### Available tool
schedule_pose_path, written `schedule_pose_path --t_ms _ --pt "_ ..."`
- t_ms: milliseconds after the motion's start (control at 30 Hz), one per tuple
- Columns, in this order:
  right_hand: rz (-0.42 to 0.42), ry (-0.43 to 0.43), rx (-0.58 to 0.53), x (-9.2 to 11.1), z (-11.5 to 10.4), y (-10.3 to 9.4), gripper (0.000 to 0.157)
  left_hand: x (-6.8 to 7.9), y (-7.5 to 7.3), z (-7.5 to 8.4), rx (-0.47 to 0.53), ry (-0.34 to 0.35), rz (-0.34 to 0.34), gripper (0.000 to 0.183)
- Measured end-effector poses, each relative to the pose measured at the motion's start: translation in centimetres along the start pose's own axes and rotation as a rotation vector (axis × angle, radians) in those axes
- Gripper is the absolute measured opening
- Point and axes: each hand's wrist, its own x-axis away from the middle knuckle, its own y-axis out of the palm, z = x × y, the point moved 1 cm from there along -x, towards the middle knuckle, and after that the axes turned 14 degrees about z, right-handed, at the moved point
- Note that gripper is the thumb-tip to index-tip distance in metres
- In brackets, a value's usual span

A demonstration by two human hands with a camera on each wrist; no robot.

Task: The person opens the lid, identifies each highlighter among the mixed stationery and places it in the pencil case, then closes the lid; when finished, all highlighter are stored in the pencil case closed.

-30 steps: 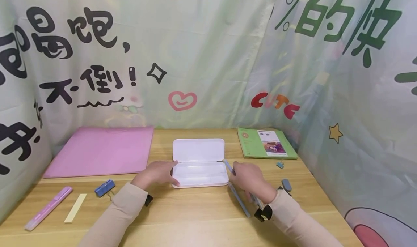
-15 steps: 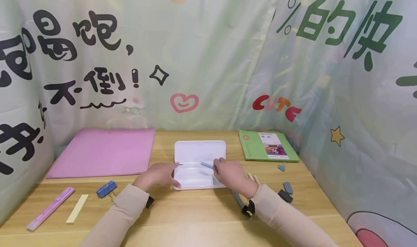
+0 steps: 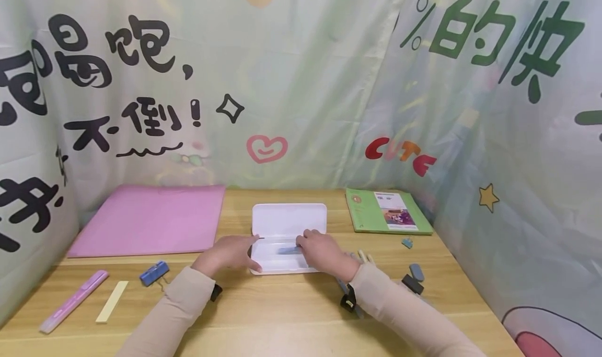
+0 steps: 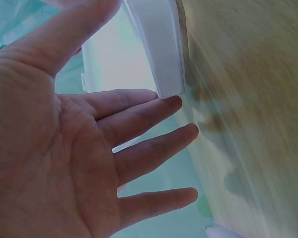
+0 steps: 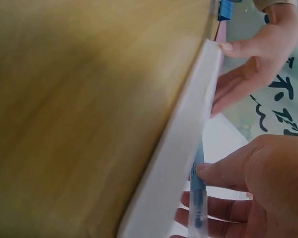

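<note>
A white pencil case (image 3: 289, 218) lies open at mid-table, its lid raised at the back. My left hand (image 3: 230, 252) holds the case's left end, thumb at the near corner and forefinger at the far one. In the left wrist view, fingers (image 4: 144, 119) extend along the case end (image 4: 161, 49). Over the tray's right part, my right hand (image 3: 324, 250) pinches a blue pen (image 3: 288, 251) between thumb and fingers. The right wrist view shows the pen (image 5: 197, 183) with a clear end, just inside the case's near wall (image 5: 174, 148).
Pale sticks (image 3: 364, 256) and a blue stick lie partly hidden by the right forearm. Farther right are a blue eraser (image 3: 416, 272), a black block (image 3: 412, 284), a teal clip (image 3: 407, 243) and green book (image 3: 388, 210). Leftward lie a blue binder clip (image 3: 154, 273), yellow strip (image 3: 112, 302) and pink sheet (image 3: 150, 218).
My right hand has carried the blue pen leftward from beside the case to over its tray, then lowered it. The left hand has stayed at the case's left end.
</note>
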Motion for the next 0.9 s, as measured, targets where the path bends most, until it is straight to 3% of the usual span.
schedule_pose_path --t_ms 467,700,900 --pt "-0.112 -0.065 -0.004 0.1 -0.4 0.6 0.026 -0.1 0.0 -0.1 -0.013 0.001 -0.003 0.09" --pt "-0.059 -0.046 0.013 0.7 -0.1 -0.2 0.026 -0.2 -0.1 0.0 -0.035 0.0 -0.009 0.091" --pt "-0.007 0.045 0.002 1.9 0.4 -1.7 0.019 -0.2 -0.2 0.2 -0.049 0.006 -0.01 0.091"
